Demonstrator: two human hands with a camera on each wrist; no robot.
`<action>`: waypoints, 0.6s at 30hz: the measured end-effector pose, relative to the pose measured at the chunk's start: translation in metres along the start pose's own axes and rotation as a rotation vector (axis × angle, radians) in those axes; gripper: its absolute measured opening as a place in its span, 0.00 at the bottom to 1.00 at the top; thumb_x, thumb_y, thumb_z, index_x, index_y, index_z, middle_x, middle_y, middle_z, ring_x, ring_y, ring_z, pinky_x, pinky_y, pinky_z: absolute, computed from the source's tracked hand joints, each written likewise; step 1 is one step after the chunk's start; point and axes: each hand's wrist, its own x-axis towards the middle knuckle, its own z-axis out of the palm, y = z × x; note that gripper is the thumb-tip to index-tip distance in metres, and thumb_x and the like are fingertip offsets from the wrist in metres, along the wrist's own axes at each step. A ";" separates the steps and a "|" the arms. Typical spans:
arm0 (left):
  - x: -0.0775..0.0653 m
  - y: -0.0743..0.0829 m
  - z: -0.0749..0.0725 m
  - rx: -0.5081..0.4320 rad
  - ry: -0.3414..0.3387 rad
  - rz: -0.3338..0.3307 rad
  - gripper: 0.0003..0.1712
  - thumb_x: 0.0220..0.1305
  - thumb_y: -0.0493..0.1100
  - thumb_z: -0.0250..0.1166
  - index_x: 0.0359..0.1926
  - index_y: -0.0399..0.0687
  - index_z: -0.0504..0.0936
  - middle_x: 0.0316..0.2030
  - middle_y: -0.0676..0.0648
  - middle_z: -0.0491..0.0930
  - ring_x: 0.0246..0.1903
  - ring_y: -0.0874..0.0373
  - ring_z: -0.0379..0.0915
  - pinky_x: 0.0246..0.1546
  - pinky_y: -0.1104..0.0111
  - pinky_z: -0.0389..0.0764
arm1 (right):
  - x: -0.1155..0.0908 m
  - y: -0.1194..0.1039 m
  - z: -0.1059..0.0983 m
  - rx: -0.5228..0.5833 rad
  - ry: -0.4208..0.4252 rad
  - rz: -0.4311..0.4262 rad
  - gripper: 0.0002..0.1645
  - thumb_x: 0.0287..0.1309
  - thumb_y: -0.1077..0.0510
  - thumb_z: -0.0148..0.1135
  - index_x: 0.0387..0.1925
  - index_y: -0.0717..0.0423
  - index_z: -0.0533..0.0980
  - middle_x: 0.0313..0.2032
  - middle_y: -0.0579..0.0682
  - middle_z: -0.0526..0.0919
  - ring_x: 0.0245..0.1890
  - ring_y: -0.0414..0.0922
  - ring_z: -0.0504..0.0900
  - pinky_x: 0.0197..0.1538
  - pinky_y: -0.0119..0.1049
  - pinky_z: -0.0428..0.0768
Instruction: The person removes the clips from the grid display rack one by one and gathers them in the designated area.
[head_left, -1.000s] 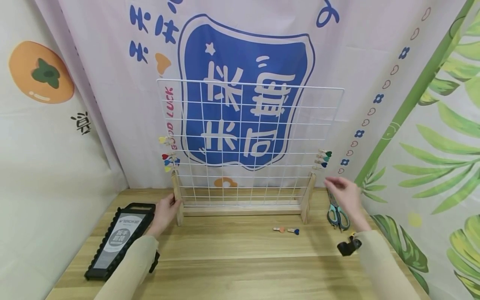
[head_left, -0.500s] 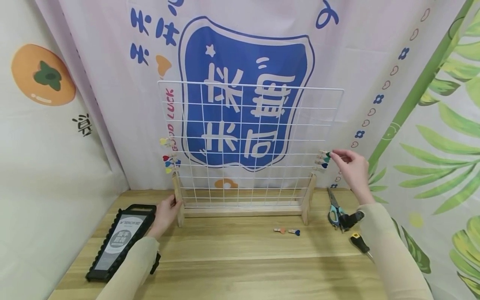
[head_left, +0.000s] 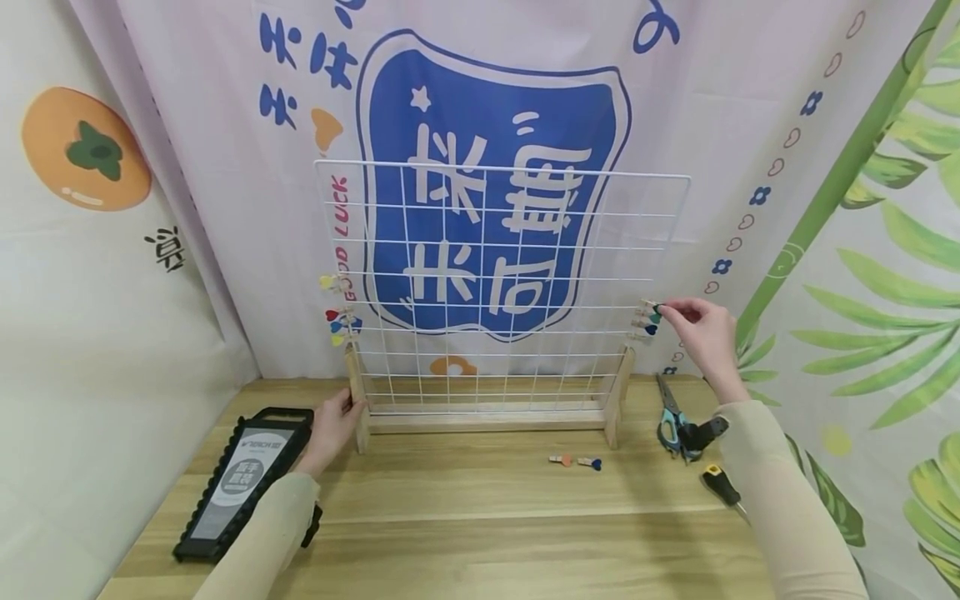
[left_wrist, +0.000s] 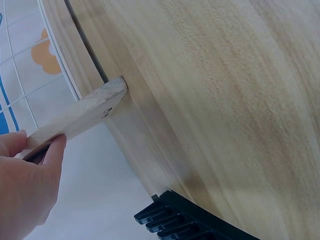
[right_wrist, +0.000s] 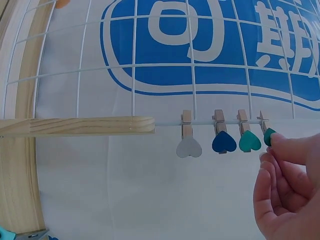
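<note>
Right hand (head_left: 703,333) up at the right edge of the white wire grid (head_left: 482,277), and there's the pinch: thumb and forefinger pressed together on the dark green heart clip (right_wrist: 269,136), the other fingers loosely curled below. That clip is the topmost of its row, its wooden peg lying across the edge wire; whether it bites the wire, I can't tell. Just below it comes the teal heart clip (right_wrist: 249,141), then the blue heart clip (right_wrist: 224,142), then the white heart clip (right_wrist: 189,147), nearest the wooden stand (head_left: 486,423). Over on the far side, the left hand (head_left: 330,429) has the stand's left post (left_wrist: 75,112) pinched between thumb and fingers, part of that grip hidden. More clips on the left edge, with yellow (head_left: 326,283) on top and red (head_left: 332,315) lower. Down on the table (head_left: 465,533), in front of the stand, an orange heart clip (head_left: 560,460) lies just beside a navy heart clip (head_left: 591,463). Scissors (head_left: 667,402) and a screwdriver (head_left: 722,485) lie to the right, the screwdriver partly behind the sleeve; a black case (head_left: 243,483) sits by the left forearm.
</note>
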 end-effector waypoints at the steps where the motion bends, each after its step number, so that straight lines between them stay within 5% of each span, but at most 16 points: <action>1: 0.000 0.000 0.000 0.001 0.000 0.000 0.15 0.72 0.36 0.58 0.50 0.26 0.77 0.49 0.25 0.81 0.49 0.34 0.82 0.44 0.52 0.86 | 0.000 0.000 0.000 -0.002 0.000 -0.002 0.22 0.67 0.47 0.60 0.47 0.62 0.81 0.44 0.63 0.86 0.27 0.24 0.71 0.29 0.17 0.71; 18: 0.002 -0.001 0.000 0.024 -0.009 -0.021 0.17 0.73 0.37 0.56 0.53 0.26 0.76 0.50 0.24 0.80 0.50 0.33 0.81 0.45 0.50 0.86 | -0.009 -0.002 -0.009 -0.042 0.044 0.011 0.19 0.67 0.49 0.61 0.44 0.62 0.83 0.42 0.62 0.86 0.25 0.22 0.71 0.28 0.16 0.72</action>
